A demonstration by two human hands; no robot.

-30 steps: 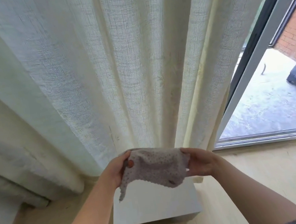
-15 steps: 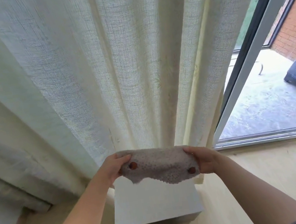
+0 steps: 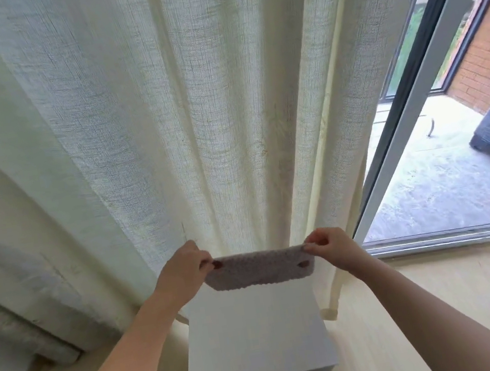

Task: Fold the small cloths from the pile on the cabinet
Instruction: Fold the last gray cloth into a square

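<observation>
Small grey cloth (image 3: 258, 270), nubby texture, stretched taut between the two hands. Long axis runs left-right, straight from one hand to the other. It hangs as a short band below the knuckles and looks doubled over already, though the layers can't be counted.

Left hand (image 3: 183, 269) pinches the left top corner and right hand (image 3: 331, 247) pinches the right top corner. The hands are well apart, level with each other, one at each end, so neither is nearer to the cloth. A fingertip shows on the cloth face by each hand. The other fingers are curled behind and can't be made out.

White cabinet (image 3: 257, 342) sits directly below the hands, its top running back toward the person. The cloth is held over the far edge of that top. Can't tell whether the lower edge touches the top or hangs just above it.

Judgement: next is either a short drop down and back onto the cabinet, or bringing the hands together for a crosswise fold.

The pile named in the task isn't in frame. Cream curtain (image 3: 194, 113) hangs just beyond the hands. An open sliding door (image 3: 432, 87) stands well off to the right of the right hand. Both forearms are cut off at the bottom edge.
</observation>
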